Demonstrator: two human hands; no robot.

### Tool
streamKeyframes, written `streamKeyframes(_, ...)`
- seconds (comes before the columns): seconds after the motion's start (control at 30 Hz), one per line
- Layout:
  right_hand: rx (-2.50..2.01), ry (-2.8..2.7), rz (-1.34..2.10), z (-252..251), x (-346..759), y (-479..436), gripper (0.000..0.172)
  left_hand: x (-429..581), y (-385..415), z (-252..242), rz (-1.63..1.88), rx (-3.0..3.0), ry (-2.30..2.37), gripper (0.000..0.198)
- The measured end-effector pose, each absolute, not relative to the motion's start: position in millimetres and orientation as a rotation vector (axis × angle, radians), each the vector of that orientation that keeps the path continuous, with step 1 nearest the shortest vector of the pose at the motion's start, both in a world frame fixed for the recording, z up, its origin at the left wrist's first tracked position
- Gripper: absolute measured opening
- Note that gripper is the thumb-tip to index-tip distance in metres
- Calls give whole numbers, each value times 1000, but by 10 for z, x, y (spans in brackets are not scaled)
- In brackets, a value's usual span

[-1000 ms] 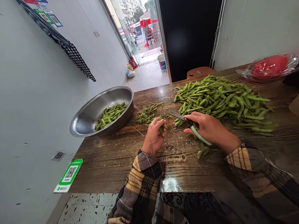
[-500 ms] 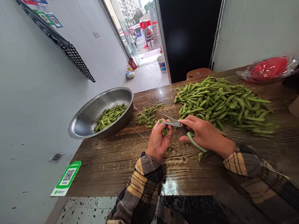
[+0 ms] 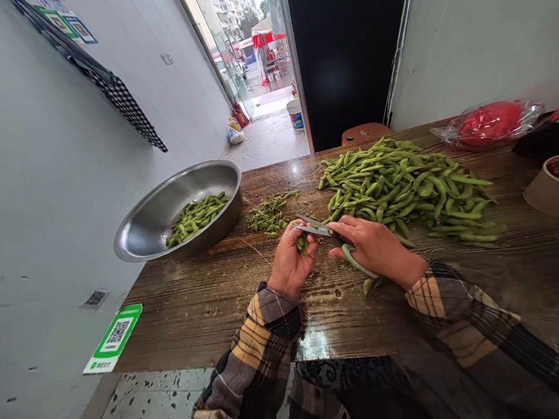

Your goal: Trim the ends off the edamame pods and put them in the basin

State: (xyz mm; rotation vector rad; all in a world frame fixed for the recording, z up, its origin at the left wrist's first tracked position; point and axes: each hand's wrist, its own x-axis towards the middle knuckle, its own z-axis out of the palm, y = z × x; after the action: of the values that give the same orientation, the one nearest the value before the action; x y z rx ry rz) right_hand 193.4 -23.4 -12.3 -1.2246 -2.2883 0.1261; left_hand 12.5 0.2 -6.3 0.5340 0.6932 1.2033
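Observation:
My left hand [image 3: 290, 260] is closed around a few green edamame pods [image 3: 303, 244], mostly hidden by the fingers. In my right hand [image 3: 374, 246] is a pair of scissors [image 3: 356, 263] with pale green handles. Their blades [image 3: 316, 228] are slightly parted and reach to the fingertips of my left hand. Beyond my right hand lies a large heap of edamame pods [image 3: 403, 183]. A small pile of trimmed bits [image 3: 271, 215] sits just past my left hand. One loose pod [image 3: 367, 286] rests on the table below the scissors.
A wide steel basin [image 3: 131, 237] holding some pods stands on the wooden table [image 3: 191, 320] at the left. A green QR-code card [image 3: 115, 338] lies at the left edge. To the right are a red plastic-wrapped bundle [image 3: 490, 123] and a paper bowl [image 3: 549, 191] of dark red pieces.
The whole view has shifted slightly, so everything sits a little further left. Both hands keep nearly the same pose, with the scissor blades still at the left fingertips.

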Motion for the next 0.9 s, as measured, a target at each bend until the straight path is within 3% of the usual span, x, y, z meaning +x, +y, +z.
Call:
streamKeyframes(0.27, -1238, -2333, 167, -86, 1982, -210, 41, 26, 93, -86, 1136, 475, 790, 10)
streamKeyframes(0.53, -1250, -1795, 158, -89, 2221, -36, 42, 28, 239, -187, 1124, 954, 1084, 36)
streamKeyframes(0.77, -1251, -1822, 198, -110, 2194, -27, 39, 161, 435, -315, 936, 1932, 1528, 7)
streamKeyframes(0.9, -1240, -1842, 221, -96, 2190, -38, 38, 192, 416, -333, 734, 2088, 1596, 4)
